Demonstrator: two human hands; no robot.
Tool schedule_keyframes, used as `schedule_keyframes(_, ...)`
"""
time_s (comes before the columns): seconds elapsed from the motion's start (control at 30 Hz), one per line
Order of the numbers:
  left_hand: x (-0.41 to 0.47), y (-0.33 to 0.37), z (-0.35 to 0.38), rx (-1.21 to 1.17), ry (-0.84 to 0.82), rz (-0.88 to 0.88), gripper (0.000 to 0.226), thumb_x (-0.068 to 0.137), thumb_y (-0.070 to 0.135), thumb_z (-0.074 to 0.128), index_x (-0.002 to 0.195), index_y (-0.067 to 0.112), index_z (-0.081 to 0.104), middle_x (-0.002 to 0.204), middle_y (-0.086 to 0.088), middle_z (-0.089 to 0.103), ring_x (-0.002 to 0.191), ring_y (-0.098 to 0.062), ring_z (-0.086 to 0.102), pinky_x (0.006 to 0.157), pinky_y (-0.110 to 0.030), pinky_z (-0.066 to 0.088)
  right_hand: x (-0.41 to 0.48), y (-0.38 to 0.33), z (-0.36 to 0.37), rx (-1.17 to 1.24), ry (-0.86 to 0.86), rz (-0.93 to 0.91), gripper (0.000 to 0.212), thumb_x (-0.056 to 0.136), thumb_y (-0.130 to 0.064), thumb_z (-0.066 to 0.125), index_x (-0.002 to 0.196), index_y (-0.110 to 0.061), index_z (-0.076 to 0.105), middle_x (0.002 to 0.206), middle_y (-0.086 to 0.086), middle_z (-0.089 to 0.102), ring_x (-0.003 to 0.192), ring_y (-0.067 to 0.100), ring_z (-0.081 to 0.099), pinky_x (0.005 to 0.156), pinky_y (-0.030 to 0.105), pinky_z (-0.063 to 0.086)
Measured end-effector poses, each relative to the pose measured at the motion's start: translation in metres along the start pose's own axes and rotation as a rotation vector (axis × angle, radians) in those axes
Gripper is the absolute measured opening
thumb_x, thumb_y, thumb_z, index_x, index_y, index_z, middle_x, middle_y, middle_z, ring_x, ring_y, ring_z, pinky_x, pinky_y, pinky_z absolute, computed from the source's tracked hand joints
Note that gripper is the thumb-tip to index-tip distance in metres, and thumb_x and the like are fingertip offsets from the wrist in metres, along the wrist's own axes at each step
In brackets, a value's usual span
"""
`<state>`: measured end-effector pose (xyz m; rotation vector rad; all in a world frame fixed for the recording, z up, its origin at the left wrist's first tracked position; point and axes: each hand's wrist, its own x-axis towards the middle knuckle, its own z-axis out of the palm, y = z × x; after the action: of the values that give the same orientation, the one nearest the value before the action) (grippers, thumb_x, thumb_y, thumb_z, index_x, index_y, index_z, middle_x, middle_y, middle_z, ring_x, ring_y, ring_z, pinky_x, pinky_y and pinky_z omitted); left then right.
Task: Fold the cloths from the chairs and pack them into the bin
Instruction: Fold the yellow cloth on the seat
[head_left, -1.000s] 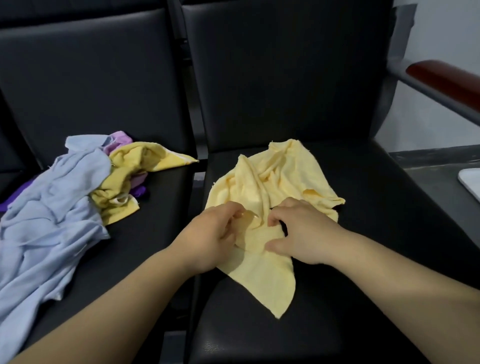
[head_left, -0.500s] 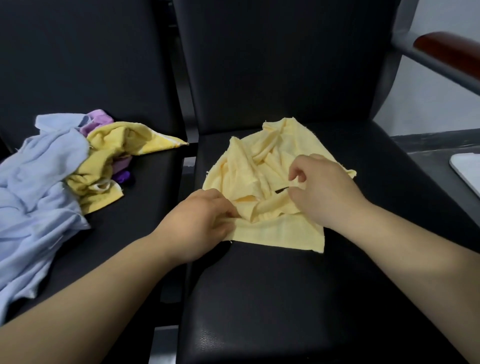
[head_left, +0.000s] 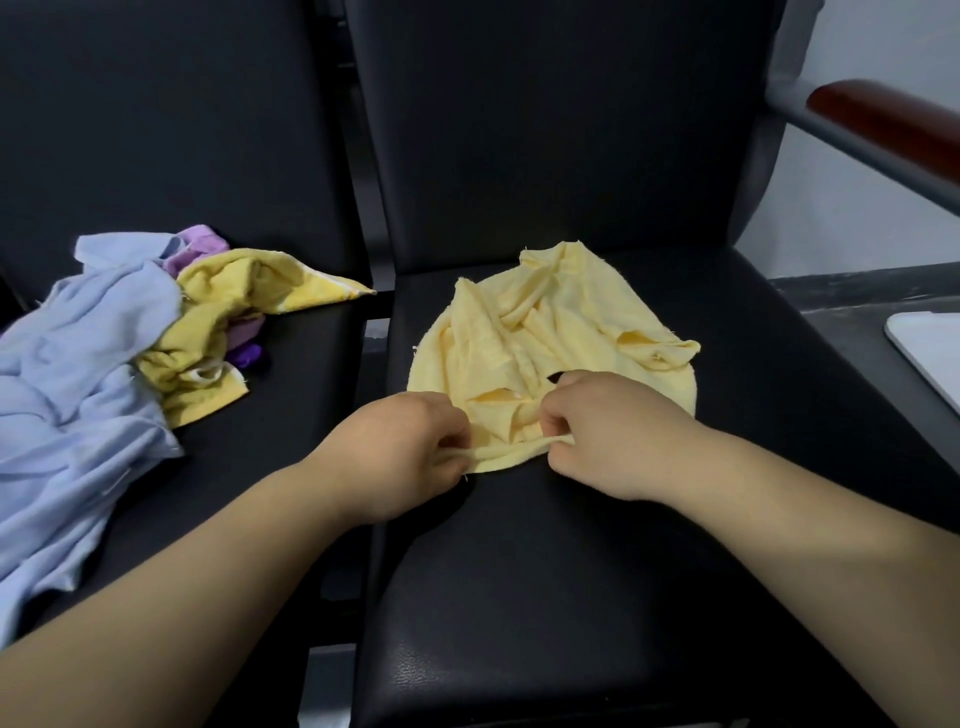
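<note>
A pale yellow cloth (head_left: 550, 332) lies crumpled on the seat of the right black chair (head_left: 571, 597). My left hand (head_left: 400, 457) pinches the cloth's near edge at the left. A short way to the right, my right hand (head_left: 608, 431) pinches the same edge, and the hem is stretched between them. On the left chair's seat (head_left: 249, 457) lies a heap of cloths: a light blue one (head_left: 78, 374), a deeper yellow one (head_left: 223, 322) and a purple one (head_left: 200, 249) partly buried. No bin is in view.
A red-brown armrest on a grey metal bar (head_left: 883, 124) rises at the upper right. A white flat object (head_left: 930, 353) sits on a grey surface at the right edge. A narrow gap separates the two seats.
My right hand has come back from the cloth's middle to its near edge, close to my left hand. The hem now runs taut between both hands, and the cloth has shifted.
</note>
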<state>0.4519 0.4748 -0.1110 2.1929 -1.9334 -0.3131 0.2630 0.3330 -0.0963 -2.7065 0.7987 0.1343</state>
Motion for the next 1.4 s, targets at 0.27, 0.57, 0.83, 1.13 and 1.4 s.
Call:
schedule_keyframes(0.27, -0.003, -0.006, -0.009, -0.369, 0.069, -0.183, 0.013, 0.085, 0.016, 0.066, 0.086, 0.027, 0.06, 0.077, 0.004, 0.062, 0.066, -0.006, 0.056, 0.066, -0.035, 0.053, -0.003, 0.007, -0.014, 0.594, -0.078, 0.039, 0.005, 0.097, -0.032, 0.07, 0.095, -0.028, 0.07, 0.059, -0.019, 0.059, 0.045, -0.003, 0.049, 0.049, 0.01, 0.038)
schedule_keyframes(0.57, -0.007, 0.023, -0.026, -1.111, 0.121, -0.137, 0.025, 0.086, 0.026, 0.069, 0.086, 0.002, 0.062, 0.084, -0.014, 0.067, 0.076, -0.027, 0.061, 0.073, -0.041, 0.05, 0.0, -0.016, -0.036, 1.548, -0.106, 0.199, 0.014, 0.094, -0.009, 0.07, 0.107, -0.013, 0.074, 0.097, 0.005, 0.077, 0.081, 0.014, 0.074, 0.066, 0.029, 0.061)
schedule_keyframes(0.83, -0.007, 0.034, -0.052, -1.837, 0.173, -0.36, 0.044, 0.103, 0.027, 0.039, 0.127, -0.003, 0.059, 0.124, -0.021, 0.069, 0.115, -0.035, 0.068, 0.09, -0.049, 0.059, 0.003, -0.011, -0.034, 1.615, -0.414, -0.002, 0.065, 0.072, -0.067, 0.074, 0.115, -0.019, 0.068, 0.105, 0.0, 0.069, 0.084, 0.013, 0.064, 0.082, 0.032, 0.048)
schedule_keyframes(1.13, -0.011, 0.022, -0.054, -1.733, 0.317, -0.319, 0.048, 0.086, 0.016, 0.039, 0.119, -0.013, 0.06, 0.117, -0.024, 0.068, 0.109, -0.04, 0.065, 0.096, -0.049, 0.048, 0.004, -0.023, -0.032, 1.561, -0.123, 0.083, 0.027, 0.097, -0.016, 0.065, 0.122, -0.013, 0.072, 0.117, 0.003, 0.076, 0.105, 0.016, 0.07, 0.091, 0.032, 0.055)
schedule_keyframes(1.4, -0.014, 0.027, -0.053, -1.589, 0.173, -0.249, 0.038, 0.065, -0.006, 0.047, 0.102, -0.007, 0.054, 0.091, -0.028, 0.047, 0.082, -0.037, 0.049, 0.067, -0.037, 0.042, 0.003, -0.038, -0.046, 1.472, 0.138, -0.043, 0.017, 0.101, -0.017, 0.062, 0.107, -0.02, 0.077, 0.109, 0.003, 0.079, 0.11, 0.021, 0.072, 0.095, 0.037, 0.057)
